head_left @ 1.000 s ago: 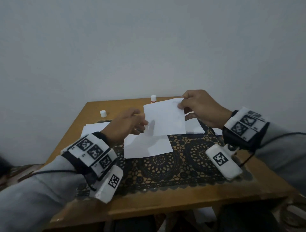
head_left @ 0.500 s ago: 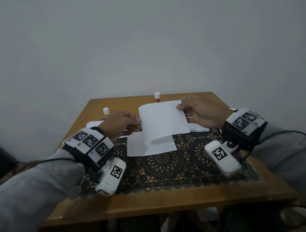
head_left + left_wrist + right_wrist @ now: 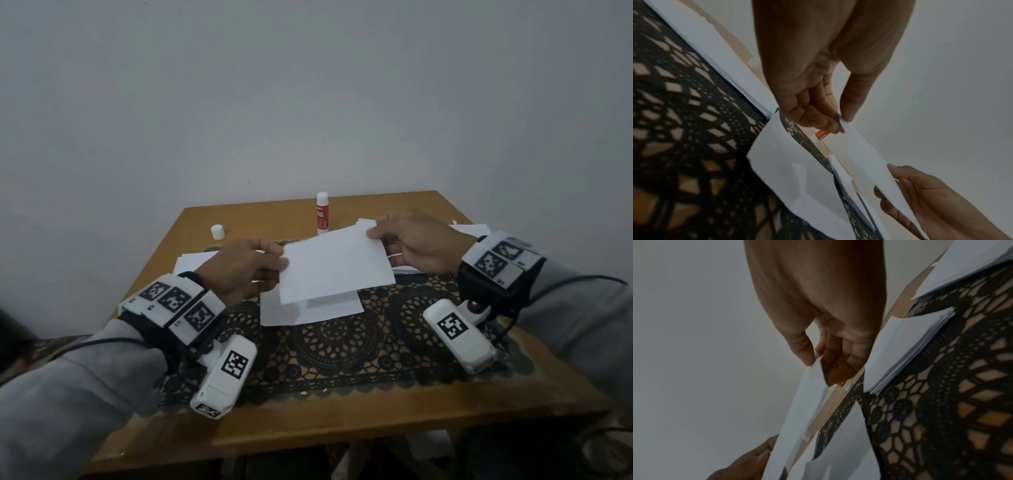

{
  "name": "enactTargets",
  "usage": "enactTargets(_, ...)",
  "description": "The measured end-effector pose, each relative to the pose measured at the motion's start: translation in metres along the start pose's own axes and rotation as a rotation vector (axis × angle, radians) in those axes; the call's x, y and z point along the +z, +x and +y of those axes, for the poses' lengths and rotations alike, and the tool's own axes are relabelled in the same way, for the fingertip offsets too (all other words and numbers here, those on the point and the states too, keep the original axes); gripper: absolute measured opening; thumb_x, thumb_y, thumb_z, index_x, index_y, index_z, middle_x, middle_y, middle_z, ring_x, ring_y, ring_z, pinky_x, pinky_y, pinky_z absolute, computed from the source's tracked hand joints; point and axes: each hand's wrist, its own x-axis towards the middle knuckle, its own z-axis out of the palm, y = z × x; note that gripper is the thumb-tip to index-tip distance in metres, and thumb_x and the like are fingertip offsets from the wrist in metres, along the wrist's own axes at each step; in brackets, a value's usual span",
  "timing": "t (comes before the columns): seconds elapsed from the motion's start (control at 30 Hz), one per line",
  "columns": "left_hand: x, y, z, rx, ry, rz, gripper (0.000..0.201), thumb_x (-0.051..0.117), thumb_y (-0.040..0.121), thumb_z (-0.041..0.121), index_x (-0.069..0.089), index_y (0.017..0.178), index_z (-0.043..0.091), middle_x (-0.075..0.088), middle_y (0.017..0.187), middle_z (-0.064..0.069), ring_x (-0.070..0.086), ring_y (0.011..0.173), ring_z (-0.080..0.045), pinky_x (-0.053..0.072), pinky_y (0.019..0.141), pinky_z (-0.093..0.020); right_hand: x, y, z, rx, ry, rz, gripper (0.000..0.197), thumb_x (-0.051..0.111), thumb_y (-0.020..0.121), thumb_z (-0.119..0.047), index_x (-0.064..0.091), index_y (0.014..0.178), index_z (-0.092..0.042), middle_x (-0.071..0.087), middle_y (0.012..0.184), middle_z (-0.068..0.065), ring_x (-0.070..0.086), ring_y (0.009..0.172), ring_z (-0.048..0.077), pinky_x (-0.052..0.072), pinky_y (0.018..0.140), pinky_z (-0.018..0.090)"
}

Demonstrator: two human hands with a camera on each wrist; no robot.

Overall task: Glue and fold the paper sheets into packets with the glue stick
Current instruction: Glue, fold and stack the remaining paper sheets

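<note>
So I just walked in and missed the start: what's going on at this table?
A person is making paper packets. Their left hand and right hand pinch opposite edges of one paper sheet, held up above another sheet lying on the black lace mat. The glue stick stands upright and untouched at the far side of the table, with a white cap off to its left.

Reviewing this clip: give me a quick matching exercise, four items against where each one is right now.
Items:
1. glue stick
2. white cap
3. held sheet
4. flat sheet

Places:
A. lying on the black lace mat
B. lifted, pinched by left hand and right hand
C. upright at the table's far edge
D. on bare wood, far left

Pairs: 1-C, 2-D, 3-B, 4-A
</note>
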Motion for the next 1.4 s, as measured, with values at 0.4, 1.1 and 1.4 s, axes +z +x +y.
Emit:
enactTargets(0.4, -0.021, 0.009, -0.01, 0.027, 0.217, 0.188, 0.013, 0.072, 0.081, 0.006, 0.064, 0.072, 0.005, 0.065, 0.076, -0.014, 0.058, 0.068, -0.025, 0.053, 0.076, -0.039, 0.013, 0.002, 0.007, 0.185, -0.243, -0.067, 0.007, 0.07, 0.084, -0.002, 0.064, 0.086, -0.005, 0.067, 0.09, 0.018, 0.064, 0.071, 0.024, 0.056, 0.059, 0.03)
enactTargets(1.1, -0.015, 0.008, -0.01, -0.134, 0.623, 0.138, 0.011, 0.073, 0.082, 0.013, 0.065, 0.084, 0.005, 0.067, 0.068, -0.006, 0.062, 0.057, -0.014, 0.048, 0.053, -0.022, 0.029, 0.012, 0.02, 0.146, -0.805, -0.111, 0.023, 0.072, 0.086, -0.018, 0.061, 0.07, -0.006, 0.059, 0.058, 0.004, 0.045, 0.042, 0.012, 0.038, 0.042, 0.021)
enactTargets(1.4, -0.014, 0.007, -0.009, -0.139, 0.66, 0.12, 0.009, 0.073, 0.082, 0.01, 0.064, 0.084, 0.008, 0.068, 0.072, -0.008, 0.063, 0.058, -0.014, 0.047, 0.049, -0.02, 0.029, 0.013, 0.025, 0.072, -0.892, -0.134, 0.029, 0.072, 0.086, -0.021, 0.06, 0.064, -0.007, 0.059, 0.055, 0.003, 0.045, 0.043, 0.012, 0.039, 0.043, 0.022)
